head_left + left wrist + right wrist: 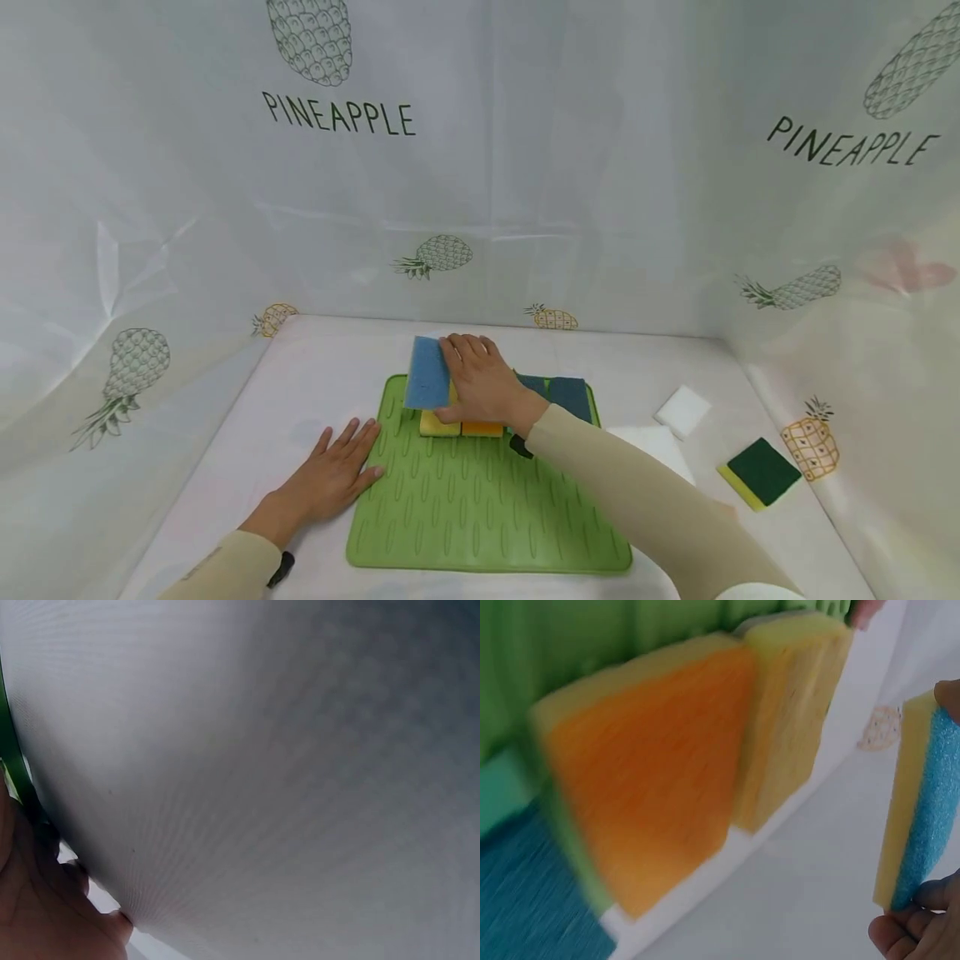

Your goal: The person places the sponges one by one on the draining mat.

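Note:
My right hand (480, 379) pinches a sponge (427, 373) with a blue scouring face above the far left part of the green ridged mat (480, 525). In the right wrist view, thumb and fingers grip this blue sponge (935, 791) at opposite ends, its yellow layer showing. Below that hand, a yellow sponge (440, 425) and an orange sponge (482, 430) sit side by side on the mat. Dark blue-green sponges (572, 398) lie to their right, partly hidden by the arm. My left hand (333, 475) rests with fingers spread on the table at the mat's left edge.
On the right of the white table (300, 367) lie a small white block (682, 411), a larger white piece (656, 446) partly behind the right sleeve, and a dark green and yellow sponge (765, 472). A pineapple-print sheet (600, 192) surrounds the table's back and sides.

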The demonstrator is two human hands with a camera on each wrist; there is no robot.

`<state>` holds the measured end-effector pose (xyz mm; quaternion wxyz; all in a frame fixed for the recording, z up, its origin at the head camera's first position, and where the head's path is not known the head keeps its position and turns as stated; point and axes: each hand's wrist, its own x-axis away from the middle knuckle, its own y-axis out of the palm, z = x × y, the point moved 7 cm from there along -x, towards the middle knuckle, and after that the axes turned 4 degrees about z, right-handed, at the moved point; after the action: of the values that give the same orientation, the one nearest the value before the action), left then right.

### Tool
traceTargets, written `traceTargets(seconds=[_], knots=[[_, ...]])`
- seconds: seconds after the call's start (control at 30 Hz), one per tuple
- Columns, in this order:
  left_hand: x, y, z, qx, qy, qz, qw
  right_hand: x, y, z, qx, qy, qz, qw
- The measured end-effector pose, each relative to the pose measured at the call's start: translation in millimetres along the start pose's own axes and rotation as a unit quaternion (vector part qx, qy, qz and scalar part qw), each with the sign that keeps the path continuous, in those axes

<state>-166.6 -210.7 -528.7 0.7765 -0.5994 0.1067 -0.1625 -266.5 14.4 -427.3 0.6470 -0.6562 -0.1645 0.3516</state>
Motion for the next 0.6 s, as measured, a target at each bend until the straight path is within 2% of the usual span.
traceTargets(seconds=[0.27, 0.6], knots=[[-0.6, 1.1, -2.6, -0.007, -0.003, -0.011, 0.9999, -28, 29, -32, -0.021, -0.004, -0.074, 0.997], [-0.4, 1.7, -2.6, -0.01, -0.008, -0.013, 0.9998, -38, 53, -46, 0.005, -0.002, -0.123, 0.992]])
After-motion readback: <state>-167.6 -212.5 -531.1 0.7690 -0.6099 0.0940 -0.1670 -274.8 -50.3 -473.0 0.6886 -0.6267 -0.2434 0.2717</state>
